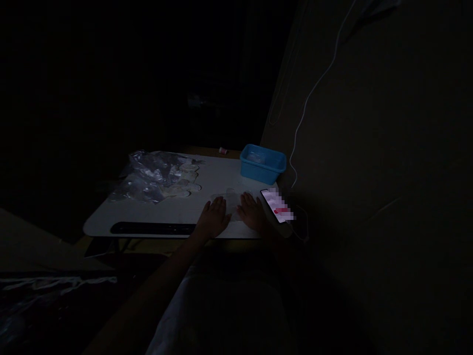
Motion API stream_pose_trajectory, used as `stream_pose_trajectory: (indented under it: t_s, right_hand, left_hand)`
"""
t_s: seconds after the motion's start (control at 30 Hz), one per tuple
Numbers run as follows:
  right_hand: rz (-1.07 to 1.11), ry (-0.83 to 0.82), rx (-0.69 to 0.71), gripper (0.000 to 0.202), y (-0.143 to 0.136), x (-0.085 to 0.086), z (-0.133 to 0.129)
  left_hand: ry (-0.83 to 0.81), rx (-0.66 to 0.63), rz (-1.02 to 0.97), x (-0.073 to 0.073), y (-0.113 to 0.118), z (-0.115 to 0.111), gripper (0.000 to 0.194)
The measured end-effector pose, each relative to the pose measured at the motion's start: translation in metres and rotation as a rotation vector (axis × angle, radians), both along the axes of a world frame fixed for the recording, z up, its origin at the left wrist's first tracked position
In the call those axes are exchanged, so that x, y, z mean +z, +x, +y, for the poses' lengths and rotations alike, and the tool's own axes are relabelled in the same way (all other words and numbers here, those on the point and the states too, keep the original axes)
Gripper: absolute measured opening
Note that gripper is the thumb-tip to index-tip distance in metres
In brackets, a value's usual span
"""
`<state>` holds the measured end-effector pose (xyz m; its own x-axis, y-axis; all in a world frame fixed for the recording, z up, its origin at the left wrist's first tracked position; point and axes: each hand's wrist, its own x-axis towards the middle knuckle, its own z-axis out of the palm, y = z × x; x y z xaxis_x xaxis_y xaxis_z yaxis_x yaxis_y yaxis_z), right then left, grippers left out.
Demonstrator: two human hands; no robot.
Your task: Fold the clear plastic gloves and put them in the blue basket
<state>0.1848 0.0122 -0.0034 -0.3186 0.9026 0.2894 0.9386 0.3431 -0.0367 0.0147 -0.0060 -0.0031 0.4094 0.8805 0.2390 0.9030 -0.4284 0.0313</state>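
A pale, thin sheet or film [232, 198] lies on the white table [218, 172], its outline faint in the dark. My left hand [214, 217] rests flat over its left side, fingers stretched forward. Over the right side lies my right hand [251, 211], palm down with its fingers extended. The two hands are a small gap apart, and neither grips anything. A lit phone [277, 204] lies just right of my right hand.
Crumpled clear plastic [151, 170] and pale flat pieces [181, 189] cover the table's left part. A blue basket [262, 172] stands at the back right. Behind the table is a small cup-like object [222, 151]. A white cable [306, 101] hangs along the wall.
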Motion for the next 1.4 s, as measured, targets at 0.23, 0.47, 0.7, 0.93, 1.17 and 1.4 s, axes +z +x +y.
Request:
stream_pose_trajectory:
  t_s: [0.23,0.47,0.7,0.93,1.17,1.4]
  right_hand:
    - [-0.005,0.038,-0.013,0.05,0.0,-0.002,-0.001]
    - [-0.01,0.025,-0.01,0.05,0.001,0.001,-0.002]
    - [0.001,0.057,-0.01,0.049,0.0,0.002,-0.003]
    - [-0.004,0.029,-0.012,0.05,0.0,0.002,-0.004]
    - [0.003,0.013,-0.015,0.052,0.0,0.001,-0.003]
    - [0.102,0.079,-0.076,0.047,0.002,0.0,0.0]
  left_hand:
    - [0.01,0.046,-0.044,0.003,0.0,-0.002,0.055]
    - [0.024,0.032,-0.13,0.014,-0.001,0.002,0.044]
    - [-0.017,-0.131,-0.067,0.008,0.035,0.023,0.041]
    - [-0.026,-0.035,-0.004,0.005,0.027,0.017,0.049]
    - [-0.003,0.06,0.033,0.003,0.011,0.016,0.053]
    - [0.003,0.086,0.049,0.004,0.013,0.013,0.056]
